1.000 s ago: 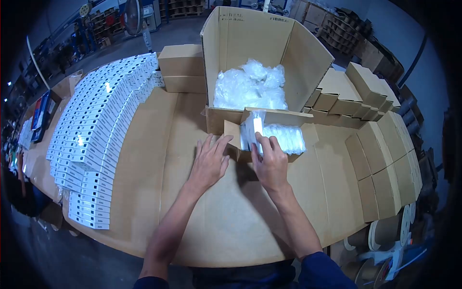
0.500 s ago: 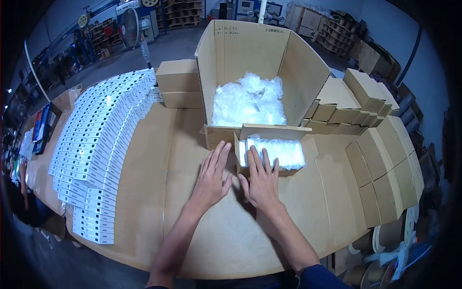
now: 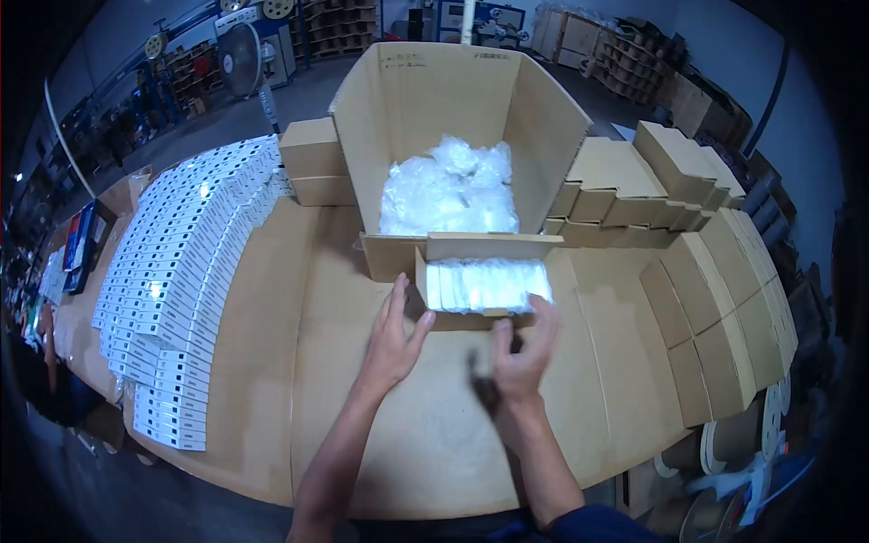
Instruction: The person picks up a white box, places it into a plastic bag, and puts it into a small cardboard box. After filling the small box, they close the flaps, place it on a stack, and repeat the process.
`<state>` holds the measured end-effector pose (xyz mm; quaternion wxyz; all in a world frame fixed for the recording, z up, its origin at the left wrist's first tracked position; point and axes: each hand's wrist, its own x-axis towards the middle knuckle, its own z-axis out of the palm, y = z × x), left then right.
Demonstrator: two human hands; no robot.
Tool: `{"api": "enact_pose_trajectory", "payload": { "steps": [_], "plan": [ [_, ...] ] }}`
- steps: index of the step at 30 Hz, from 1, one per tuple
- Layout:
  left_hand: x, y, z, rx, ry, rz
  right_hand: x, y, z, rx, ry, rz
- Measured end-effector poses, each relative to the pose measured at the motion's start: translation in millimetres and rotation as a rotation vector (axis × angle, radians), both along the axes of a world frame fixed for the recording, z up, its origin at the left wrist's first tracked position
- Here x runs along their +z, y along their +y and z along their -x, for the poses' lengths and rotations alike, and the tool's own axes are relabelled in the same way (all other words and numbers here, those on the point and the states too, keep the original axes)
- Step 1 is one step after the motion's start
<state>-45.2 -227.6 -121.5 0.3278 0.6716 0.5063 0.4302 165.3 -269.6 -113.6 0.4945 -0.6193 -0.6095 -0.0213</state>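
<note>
The left hand is angled up beside the small open box, fingers extended, thumb apart, grasping nothing. The right hand, slightly blurred, is raised at the box's front right corner, fingers loosely bent and parted from the thumb, holding nothing; fingertip contact is unclear. Counted left to right: white boxes, too many to number; two brown boxes, stacked; one large carton containing clear plastic wrap; one small open box before it, holding a single row of wrapped packets, individually indistinct; several brown cartons. The surface is a cardboard-covered table. Behind stand one fan and, farther right, stacked pallets
</note>
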Motion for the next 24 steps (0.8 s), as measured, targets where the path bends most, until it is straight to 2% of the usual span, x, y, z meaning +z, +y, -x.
{"api": "enact_pose_trajectory", "payload": {
  "steps": [1,2,3,5,6,8,12,13,15,17,20,24],
  "plan": [
    [2.6,2.9,-5.0,0.010,-0.065,0.055,-7.9,-1.7,-15.1,-0.162,0.234,-0.041],
    [5.7,5.4,-10.5,0.019,-0.128,0.111,-12.2,4.9,-30.1,-0.215,0.404,-0.038],
    [9.0,6.0,-21.2,0.106,-0.190,0.025,-16.0,15.6,-46.1,-0.268,0.573,-0.036],
    [16.7,17.7,-27.1,0.188,0.017,0.102,-39.0,43.3,-82.2,-0.148,0.669,0.086],
    [16.4,19.3,-28.6,0.235,0.120,0.144,-35.2,50.4,-91.1,-0.094,0.596,0.149],
    [1.5,26.0,-31.1,0.316,0.133,0.133,-21.4,66.0,-103.4,0.023,0.445,0.264],
    [6.5,6.4,-23.9,0.389,0.069,0.231,-6.9,54.1,-117.0,0.080,0.214,0.322],
    [3.8,-6.2,-24.1,0.408,-0.043,0.015,-2.5,40.9,-116.4,0.101,0.195,0.312],
    [10.1,-31.2,-11.6,0.321,-0.176,0.125,14.5,8.4,-112.8,0.124,0.121,0.373],
    [14.1,-41.6,7.5,0.191,-0.190,-0.014,14.0,-17.7,-110.6,0.192,0.171,0.339],
    [47.3,-32.2,37.5,0.087,0.532,-0.393,22.7,-52.5,-99.5,0.209,0.208,0.417],
    [52.6,29.4,63.2,-0.277,0.298,0.388,24.4,-78.2,-90.9,0.173,0.179,0.493]
  ]
}}
